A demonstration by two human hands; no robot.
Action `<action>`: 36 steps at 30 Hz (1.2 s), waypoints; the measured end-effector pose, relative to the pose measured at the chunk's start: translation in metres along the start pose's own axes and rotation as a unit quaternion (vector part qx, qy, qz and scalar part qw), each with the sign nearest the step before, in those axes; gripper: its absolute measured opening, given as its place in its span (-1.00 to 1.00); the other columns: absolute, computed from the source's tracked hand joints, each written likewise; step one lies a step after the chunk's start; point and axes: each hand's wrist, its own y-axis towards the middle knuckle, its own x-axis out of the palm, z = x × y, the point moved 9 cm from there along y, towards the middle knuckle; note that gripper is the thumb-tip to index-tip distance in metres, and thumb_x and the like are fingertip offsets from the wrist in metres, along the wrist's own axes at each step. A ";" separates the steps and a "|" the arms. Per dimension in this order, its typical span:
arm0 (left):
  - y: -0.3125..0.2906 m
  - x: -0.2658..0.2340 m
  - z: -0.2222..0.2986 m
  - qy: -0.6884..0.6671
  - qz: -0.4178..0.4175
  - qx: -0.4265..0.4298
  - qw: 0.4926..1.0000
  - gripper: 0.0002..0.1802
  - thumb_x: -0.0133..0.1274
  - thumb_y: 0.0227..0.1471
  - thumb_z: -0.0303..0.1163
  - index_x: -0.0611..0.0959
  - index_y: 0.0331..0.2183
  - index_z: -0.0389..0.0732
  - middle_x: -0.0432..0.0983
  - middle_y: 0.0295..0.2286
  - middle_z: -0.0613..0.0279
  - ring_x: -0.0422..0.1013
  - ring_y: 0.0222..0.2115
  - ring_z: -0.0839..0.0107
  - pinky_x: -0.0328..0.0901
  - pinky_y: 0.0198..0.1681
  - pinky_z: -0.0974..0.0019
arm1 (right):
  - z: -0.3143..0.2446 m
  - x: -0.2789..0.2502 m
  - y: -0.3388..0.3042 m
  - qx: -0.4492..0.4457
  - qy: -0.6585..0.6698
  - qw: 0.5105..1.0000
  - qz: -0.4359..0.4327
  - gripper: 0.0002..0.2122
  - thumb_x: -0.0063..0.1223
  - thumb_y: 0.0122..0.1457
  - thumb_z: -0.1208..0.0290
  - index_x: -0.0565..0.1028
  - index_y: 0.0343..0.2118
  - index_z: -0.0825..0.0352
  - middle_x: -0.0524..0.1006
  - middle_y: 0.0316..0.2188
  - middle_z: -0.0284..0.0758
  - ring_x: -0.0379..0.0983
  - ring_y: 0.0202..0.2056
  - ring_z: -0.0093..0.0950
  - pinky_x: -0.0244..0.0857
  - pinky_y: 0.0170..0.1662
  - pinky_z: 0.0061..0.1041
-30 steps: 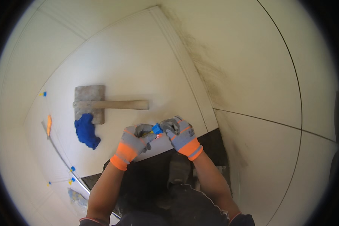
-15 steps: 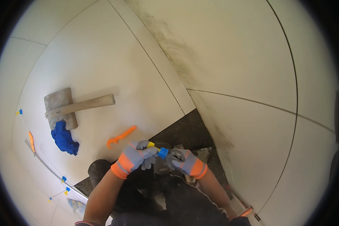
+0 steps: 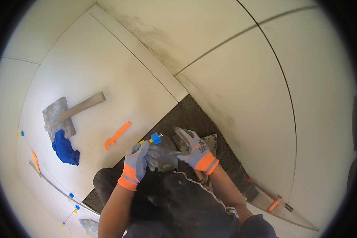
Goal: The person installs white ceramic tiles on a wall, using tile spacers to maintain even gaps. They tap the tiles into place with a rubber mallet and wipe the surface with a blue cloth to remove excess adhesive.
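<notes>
My left hand (image 3: 138, 160), in a grey and orange work glove, is closed on a tile leveler (image 3: 156, 138) with a blue cap and a yellow end. A short pale pin juts from the cap toward the right. My right hand (image 3: 196, 152), gloved alike, hangs over the dark bare floor (image 3: 194, 113) with thumb and fingers apart and holds nothing. Beyond my left hand, on the large white tile (image 3: 107, 71), lies an orange hooked wrench (image 3: 117, 135).
A wooden-handled mallet (image 3: 59, 115) rests on the tile at the left, with a blue cloth (image 3: 64, 148) against its head. Several more levelers (image 3: 71, 196) stand along joints at the lower left. A tiled wall (image 3: 242, 91) rises on the right. An orange-handled tool (image 3: 274, 203) lies at lower right.
My right hand has come away from the leveler and opened, moving up and right. My left hand has turned the leveler's blue cap upward. The whole view has shifted and turned.
</notes>
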 end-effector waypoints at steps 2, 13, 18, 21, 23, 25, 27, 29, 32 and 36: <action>-0.007 0.006 -0.004 0.041 -0.034 -0.036 0.998 -0.66 -0.15 0.05 -0.22 0.47 -0.51 -0.33 0.39 -0.71 0.12 0.27 -0.82 0.41 0.16 -0.78 0.46 | -0.030 0.006 -0.004 -0.122 0.141 0.982 0.025 -0.40 0.11 -0.17 0.44 0.21 0.04 0.22 0.25 -0.05 -0.13 0.21 -0.03 -0.25 0.15 -0.02 -0.39; -0.015 0.032 -0.008 0.199 -0.136 -0.032 0.970 -0.66 -0.17 0.06 -0.25 0.47 -0.57 -0.32 0.35 -0.77 0.17 0.25 -0.82 0.44 0.14 -0.76 0.47 | 0.041 0.030 -0.011 0.237 0.253 0.936 -0.057 -0.74 -0.02 0.05 0.29 0.45 -0.31 0.40 0.49 -0.47 -0.28 0.37 -0.41 -0.60 0.27 -0.35 -0.57; -0.013 0.035 0.002 0.114 -0.137 -0.011 0.984 -0.65 -0.17 0.08 -0.22 0.46 -0.53 -0.32 0.36 -0.75 0.17 0.25 -0.81 0.45 0.14 -0.76 0.46 | -0.011 0.010 -0.001 -0.042 0.549 0.835 -0.004 -0.59 0.05 0.02 0.36 0.32 -0.06 0.39 0.43 -0.22 -0.32 0.31 -0.15 -0.57 0.17 -0.04 -0.59; -0.009 0.031 0.019 0.089 -0.133 0.045 0.986 -0.65 -0.17 0.08 -0.22 0.46 -0.52 -0.32 0.35 -0.74 0.16 0.24 -0.80 0.44 0.14 -0.75 0.46 | -0.027 0.011 0.003 -0.099 0.578 0.808 -0.053 -0.53 0.06 -0.01 0.35 0.28 -0.03 0.45 0.42 -0.18 -0.28 0.34 -0.19 -0.55 0.21 -0.11 -0.59; 0.000 0.019 0.032 0.086 -0.090 0.084 0.989 -0.65 -0.13 0.05 -0.18 0.47 -0.51 -0.30 0.38 -0.72 0.19 0.28 -0.79 0.46 0.15 -0.76 0.50 | -0.024 0.021 0.008 -0.068 0.564 0.817 -0.098 -0.52 0.05 -0.02 0.38 0.26 -0.02 0.46 0.44 -0.25 -0.27 0.38 -0.29 -0.56 0.26 -0.20 -0.60; 0.010 0.006 0.034 0.090 -0.038 0.096 0.991 -0.64 -0.10 0.03 -0.15 0.48 -0.51 -0.29 0.39 -0.71 0.21 0.29 -0.79 0.46 0.16 -0.77 0.51 | -0.008 0.024 0.018 -0.023 0.553 0.830 -0.068 -0.51 0.03 -0.03 0.40 0.24 -0.01 0.46 0.46 -0.33 -0.27 0.40 -0.39 -0.57 0.28 -0.31 -0.61; 0.019 -0.007 0.031 0.108 0.023 0.097 0.989 -0.62 -0.07 0.01 -0.13 0.48 -0.51 -0.30 0.38 -0.72 0.22 0.28 -0.80 0.46 0.16 -0.77 0.49 | 0.023 0.027 0.029 0.098 0.521 0.847 0.036 -0.51 0.01 -0.03 0.42 0.23 -0.01 0.47 0.46 -0.43 -0.29 0.38 -0.51 -0.58 0.28 -0.43 -0.61; 0.023 -0.016 0.021 0.096 0.061 0.083 0.990 -0.64 -0.04 -0.01 -0.15 0.49 -0.50 -0.31 0.39 -0.71 0.22 0.30 -0.78 0.46 0.17 -0.75 0.49 | 0.033 0.028 0.043 0.116 0.602 0.784 0.092 -0.40 0.01 -0.02 0.45 0.03 0.09 0.43 0.42 -0.52 -0.30 0.30 -0.61 -0.58 0.22 -0.54 -0.61; 0.028 -0.023 0.008 0.075 0.083 0.080 0.991 -0.65 -0.02 -0.03 -0.16 0.50 -0.49 -0.32 0.40 -0.71 0.22 0.33 -0.76 0.46 0.17 -0.72 0.49 | 0.038 0.029 0.067 0.134 0.603 0.770 0.161 -0.24 0.01 0.01 0.50 -0.25 0.17 0.29 0.41 -0.48 -0.31 0.27 -0.67 -0.59 0.21 -0.57 -0.63; 0.037 -0.027 0.003 0.041 0.072 0.081 0.993 -0.66 -0.01 -0.03 -0.16 0.49 -0.48 -0.30 0.40 -0.70 0.23 0.33 -0.75 0.48 0.16 -0.72 0.50 | 0.043 0.035 0.085 0.187 0.616 0.737 0.205 -0.18 0.03 -0.02 0.49 -0.32 0.18 0.12 0.39 -0.49 -0.35 0.25 -0.70 -0.60 0.24 -0.62 -0.59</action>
